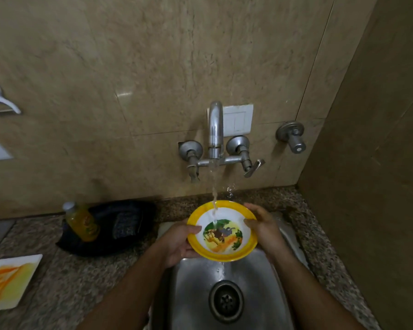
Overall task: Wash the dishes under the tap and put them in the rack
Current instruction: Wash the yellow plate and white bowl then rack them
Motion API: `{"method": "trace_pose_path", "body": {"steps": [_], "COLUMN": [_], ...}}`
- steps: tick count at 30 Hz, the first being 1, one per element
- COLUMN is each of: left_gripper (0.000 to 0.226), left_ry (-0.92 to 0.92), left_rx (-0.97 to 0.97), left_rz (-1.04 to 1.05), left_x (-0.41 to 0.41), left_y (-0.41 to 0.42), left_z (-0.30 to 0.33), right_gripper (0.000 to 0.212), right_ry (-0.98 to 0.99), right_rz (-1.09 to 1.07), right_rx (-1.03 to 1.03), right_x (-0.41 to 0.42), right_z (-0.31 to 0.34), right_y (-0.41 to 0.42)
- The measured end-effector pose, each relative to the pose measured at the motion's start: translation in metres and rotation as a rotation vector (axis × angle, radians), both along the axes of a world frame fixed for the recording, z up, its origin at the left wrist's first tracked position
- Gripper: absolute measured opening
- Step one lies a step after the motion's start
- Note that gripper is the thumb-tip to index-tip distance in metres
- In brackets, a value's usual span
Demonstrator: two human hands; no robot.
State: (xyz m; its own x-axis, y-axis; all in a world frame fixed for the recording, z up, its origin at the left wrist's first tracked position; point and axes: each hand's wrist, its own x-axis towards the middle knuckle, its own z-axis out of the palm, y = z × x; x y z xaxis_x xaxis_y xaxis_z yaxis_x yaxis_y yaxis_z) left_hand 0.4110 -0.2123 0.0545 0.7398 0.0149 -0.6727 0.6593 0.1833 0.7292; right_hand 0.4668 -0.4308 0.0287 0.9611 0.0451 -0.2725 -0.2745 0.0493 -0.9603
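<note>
Yellow-rimmed bowl under running tap; left hand grips its left rim | right hand grips its right rim | steel sink below

No words, brand names or numbers can be read anywhere. The bowl gripped between the hands bears only a cartoon picture, without lettering. The yellow bottle on the bench, off to the left of the left hand, carries a label too blurred to make out.
</note>
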Motion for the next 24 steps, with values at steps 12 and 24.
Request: {"method": "trace_pose_path", "body": {"steps": [12, 24], "left_gripper": [0.027, 0.032], "left_ry": [-0.215, -0.421], "left_rx": [0.066, 0.208], "left_rz": [-0.062, 0.134], "left_x": [-0.002, -0.010], "left_y": [0.003, -0.013], "left_z": [0.010, 0.001], "right_gripper": [0.032, 0.026], "right_ry": [-0.374, -0.591], "right_rz": [-0.054, -0.053], "right_rx": [-0.605, -1.264], "right_x": [0.047, 0.036], "right_z": [0.085, 0.112], "right_y": [0.007, 0.014]}}
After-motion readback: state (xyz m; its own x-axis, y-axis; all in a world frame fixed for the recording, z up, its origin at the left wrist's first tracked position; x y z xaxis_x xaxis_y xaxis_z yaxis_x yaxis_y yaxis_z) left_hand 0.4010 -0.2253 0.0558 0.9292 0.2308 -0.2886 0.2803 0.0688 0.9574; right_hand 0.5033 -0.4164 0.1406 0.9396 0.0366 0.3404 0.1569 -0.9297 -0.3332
